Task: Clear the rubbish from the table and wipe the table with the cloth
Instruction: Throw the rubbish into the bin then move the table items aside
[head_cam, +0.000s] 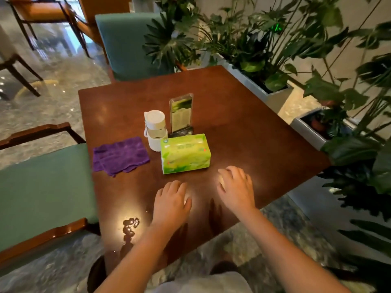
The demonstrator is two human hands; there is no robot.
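Note:
A purple cloth (120, 156) lies folded on the left part of the dark wooden table (243, 127). Right of it stands a white portable cup (155, 130), and in front of that a green tissue pack (185, 153). My left hand (172, 200) rests palm down near the front edge, fingers slightly apart, and something small and white shows at its right edge. My right hand (237, 187) hovers palm down to the right of it, just before the tissue pack, and whether it covers anything is hidden. A spill of water (130, 227) shines at the front left.
A clear menu stand (181, 113) rises behind the cup. Green upholstered chairs stand at the left (42, 193) and the far side (129, 45). Planters with leafy plants (273, 89) line the right edge of the table.

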